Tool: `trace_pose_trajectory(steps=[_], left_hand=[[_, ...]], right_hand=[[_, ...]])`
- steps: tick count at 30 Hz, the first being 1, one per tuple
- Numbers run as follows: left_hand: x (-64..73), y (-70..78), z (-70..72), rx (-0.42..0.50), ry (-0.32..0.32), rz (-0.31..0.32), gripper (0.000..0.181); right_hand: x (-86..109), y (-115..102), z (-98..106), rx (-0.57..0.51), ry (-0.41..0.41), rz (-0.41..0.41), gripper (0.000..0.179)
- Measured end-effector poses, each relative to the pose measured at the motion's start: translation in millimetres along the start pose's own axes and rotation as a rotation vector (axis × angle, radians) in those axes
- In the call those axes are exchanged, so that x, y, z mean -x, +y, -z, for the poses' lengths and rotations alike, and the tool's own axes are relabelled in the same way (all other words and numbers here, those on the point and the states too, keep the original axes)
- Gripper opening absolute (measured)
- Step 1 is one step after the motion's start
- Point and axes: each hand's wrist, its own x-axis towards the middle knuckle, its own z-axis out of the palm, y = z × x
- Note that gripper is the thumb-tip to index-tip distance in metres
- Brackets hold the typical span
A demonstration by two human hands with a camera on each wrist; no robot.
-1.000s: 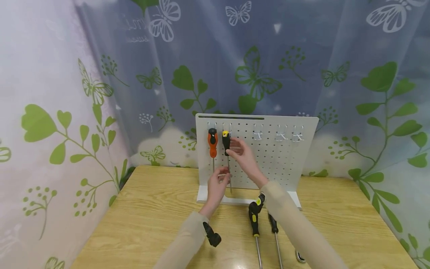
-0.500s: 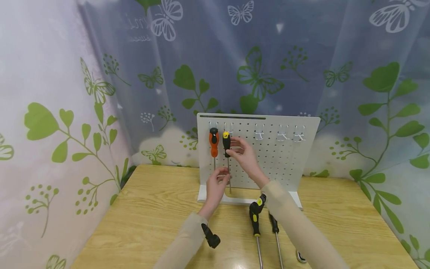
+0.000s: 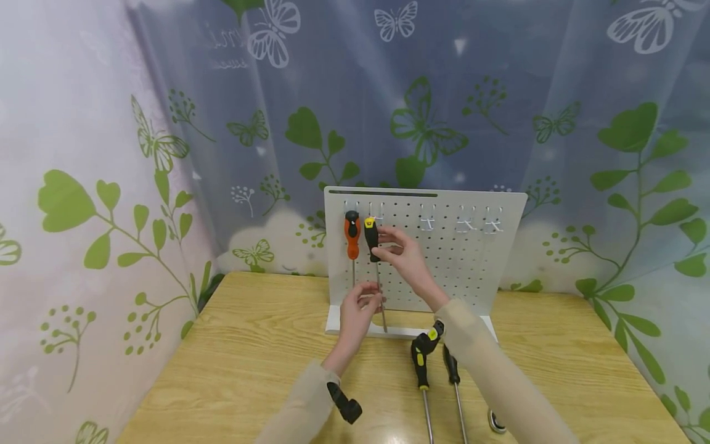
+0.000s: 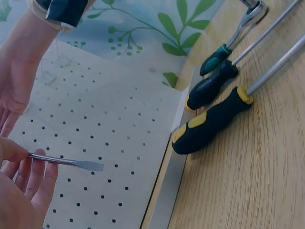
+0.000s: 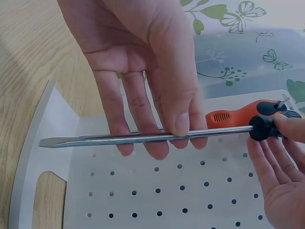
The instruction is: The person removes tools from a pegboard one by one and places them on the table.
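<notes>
My right hand [image 3: 409, 262] pinches the black handle of a flat-head screwdriver [image 3: 373, 242] with a yellow top, in front of the white pegboard [image 3: 438, 265]. Lower down, my left hand [image 3: 357, 314] pinches the same screwdriver's shaft between thumb and fingers. Its flat tip [image 4: 93, 165] points past the left fingers in the left wrist view. The right wrist view has the left thumb and fingers around the shaft [image 5: 143, 138], with the right hand [image 5: 286, 181] at the handle. Just left of this screwdriver, an orange-and-black screwdriver [image 3: 352, 235] hangs on the pegboard.
Wire hooks [image 3: 427, 222] stick out across the pegboard's upper part. On the wooden table lie a black-and-yellow screwdriver [image 3: 420, 370], a black-handled screwdriver [image 3: 452, 370] and, partly hidden by the right sleeve, a metal ratchet [image 3: 495, 422]. A patterned curtain [image 3: 266, 160] stands behind.
The held screwdriver has tilted, its handle top shifting slightly left and its tip lower and to the right. My left hand has moved down a little with the shaft.
</notes>
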Motion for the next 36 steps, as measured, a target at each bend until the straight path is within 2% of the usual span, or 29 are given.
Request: trace_pose_trajectory(steps=[8, 14, 24, 30, 36], left_hand=[[6.5, 7.2, 1.1, 0.025, 0.001, 0.008, 0.022], [11.1, 4.8, 3.8, 0.031, -0.007, -0.012, 0.023], [24.1, 7.1, 7.8, 0.002, -0.053, -0.037, 0.021], [37.0, 6.0, 9.2, 0.02, -0.115, 0.011, 0.022], [50.9, 3.0, 9.4, 0.024, -0.16, 0.048, 0.024]], right_hand=[[3.7, -7, 0, 0.025, -0.011, 0.002, 0.05], [10.5, -9, 0, 0.01, -0.026, 0.031, 0.05], [27.1, -10, 5, -0.041, -0.032, 0.026, 0.052], [40.5, -3, 9, -0.07, -0.036, -0.029, 0.057], [49.9, 9, 11, -0.084, -0.033, -0.037, 0.06]])
